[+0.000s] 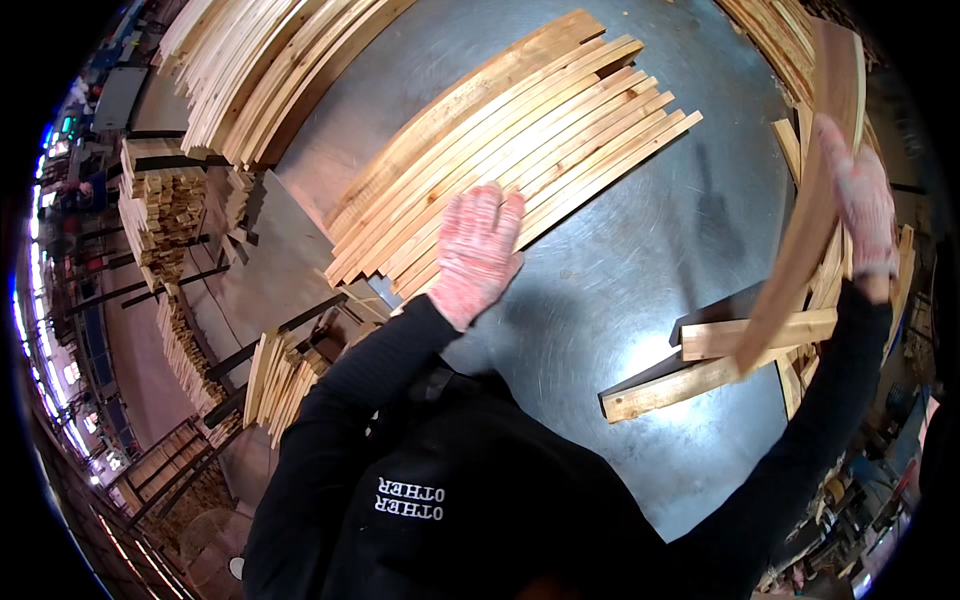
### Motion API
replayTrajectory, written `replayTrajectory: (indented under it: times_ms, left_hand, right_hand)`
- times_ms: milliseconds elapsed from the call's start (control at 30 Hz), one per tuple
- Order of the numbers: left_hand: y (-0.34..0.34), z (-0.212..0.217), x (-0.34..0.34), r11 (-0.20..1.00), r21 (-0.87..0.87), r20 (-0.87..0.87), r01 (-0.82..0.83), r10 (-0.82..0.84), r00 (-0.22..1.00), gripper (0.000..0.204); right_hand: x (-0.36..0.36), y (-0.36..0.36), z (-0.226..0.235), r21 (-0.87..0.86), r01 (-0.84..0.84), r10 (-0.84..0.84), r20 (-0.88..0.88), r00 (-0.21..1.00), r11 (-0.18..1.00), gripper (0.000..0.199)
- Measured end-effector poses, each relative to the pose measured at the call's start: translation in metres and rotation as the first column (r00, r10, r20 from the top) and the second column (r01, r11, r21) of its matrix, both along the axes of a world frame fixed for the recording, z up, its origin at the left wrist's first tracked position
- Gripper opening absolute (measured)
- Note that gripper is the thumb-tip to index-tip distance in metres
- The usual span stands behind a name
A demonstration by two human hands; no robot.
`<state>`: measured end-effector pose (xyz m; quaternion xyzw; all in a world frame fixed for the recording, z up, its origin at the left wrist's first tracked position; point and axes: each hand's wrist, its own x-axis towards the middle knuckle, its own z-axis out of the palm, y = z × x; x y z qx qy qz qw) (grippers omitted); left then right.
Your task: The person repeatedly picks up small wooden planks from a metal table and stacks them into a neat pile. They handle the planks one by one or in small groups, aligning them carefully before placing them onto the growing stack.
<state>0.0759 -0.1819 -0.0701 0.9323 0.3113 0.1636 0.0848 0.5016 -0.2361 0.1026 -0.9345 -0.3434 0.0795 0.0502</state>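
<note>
In the head view, the held board is on the person's right, over the right side of the metal worktop. The gloved right hand has hold of it: the grip is closed about its upper half, thumb on the left-hand side, fingers along the right. The board's long axis runs steeply, from an upper end near the picture's top right down and leftward to a lower end in front of two short wood pieces; whether it touches them cannot be told.

The row of strips lies up and to the left of that grip, well apart, with worktop between. Its strips lie side by side, their long axes slanting from lower left to upper right at a shallower angle, so the board would need turning to lie parallel with them.

The left hand is the nearer one to the row, in fact resting on it, toward its lower edge and left half. Its grip is flattened, fingers extended and close together, palm down, apparently clasping nothing.
</note>
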Motion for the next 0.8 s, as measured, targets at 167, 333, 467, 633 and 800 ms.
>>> replayTrajectory:
  times_ms: [167,333,467,633,800]
  left_hand:
    - [0.043,0.0,-0.07,0.954,-0.132,0.128,-0.269,0.285,0.95,0.081]
    - [0.022,-0.047,-0.176,0.678,-0.251,0.276,-0.691,0.734,0.62,0.081]
    - [-0.04,-0.06,-0.225,0.319,-0.735,0.1,-0.599,0.924,0.369,0.058]
    - [-0.079,-0.069,-0.193,-0.006,-0.901,-0.073,-0.433,0.988,0.139,0.067]
    - [-0.059,-0.05,-0.137,-0.329,-0.941,-0.318,-0.08,0.94,-0.124,0.054]
  right_hand:
    - [0.039,0.005,-0.157,0.176,0.356,-0.176,-0.623,0.762,0.918,0.072]
    - [-0.114,0.03,-0.243,0.035,0.399,-0.293,-0.621,0.726,0.916,0.088]
    - [-0.126,0.032,-0.25,0.161,0.281,-0.198,-0.4,0.895,0.946,0.083]
    - [-0.073,0.076,-0.213,0.002,-0.288,0.279,0.244,0.929,0.958,0.072]
    - [-0.075,0.09,-0.225,-0.119,-0.33,0.348,0.207,0.914,0.936,0.071]
